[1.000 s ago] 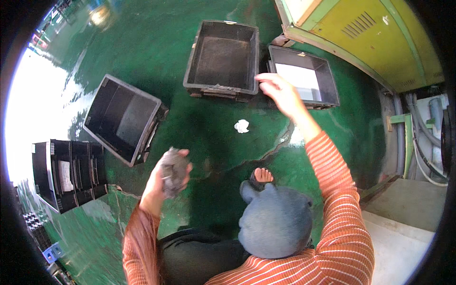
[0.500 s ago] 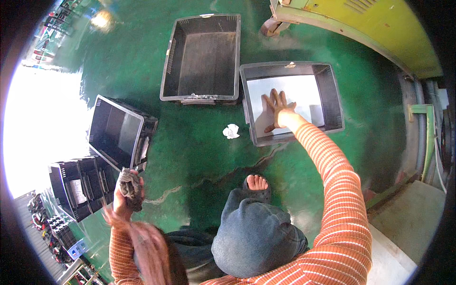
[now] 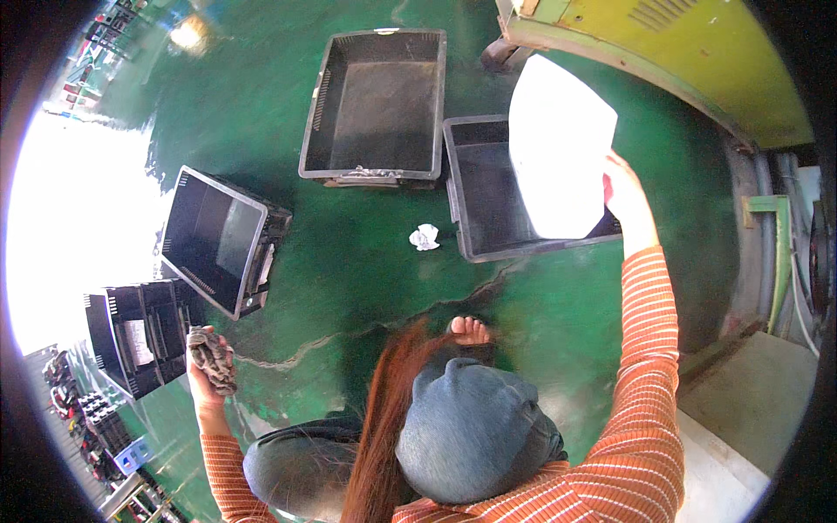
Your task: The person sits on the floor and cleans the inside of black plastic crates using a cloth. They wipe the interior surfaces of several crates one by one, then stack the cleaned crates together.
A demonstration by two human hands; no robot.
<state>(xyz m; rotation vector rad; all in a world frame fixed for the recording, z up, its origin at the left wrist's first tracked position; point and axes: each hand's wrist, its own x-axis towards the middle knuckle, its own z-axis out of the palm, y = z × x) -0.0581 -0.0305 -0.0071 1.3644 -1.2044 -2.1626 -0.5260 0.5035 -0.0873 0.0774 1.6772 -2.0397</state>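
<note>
My right hand [image 3: 621,193] grips the right edge of a white sheet [image 3: 562,148], which is raised and bowed over a black plastic crate [image 3: 485,183]. The sheet hides the crate's right part and far right corner. At the lower left, my left hand [image 3: 204,380] is closed around a crumpled dark grey rag [image 3: 212,359], held beside a stack of black crates. A crumpled white paper ball [image 3: 425,237] lies on the floor near the left side of the crate under the sheet.
Another black crate [image 3: 375,109] stands on the floor at the far middle. To the left is a tilted-looking crate [image 3: 215,240], with stacked crates [image 3: 144,336] nearer. A yellow-green metal cabinet [image 3: 671,52] on a caster fills the far right. My bent knees are in front.
My right hand, earlier spread flat on the sheet inside the crate, now has the sheet lifted out by its edge. My left hand with the rag has moved slightly left and nearer.
</note>
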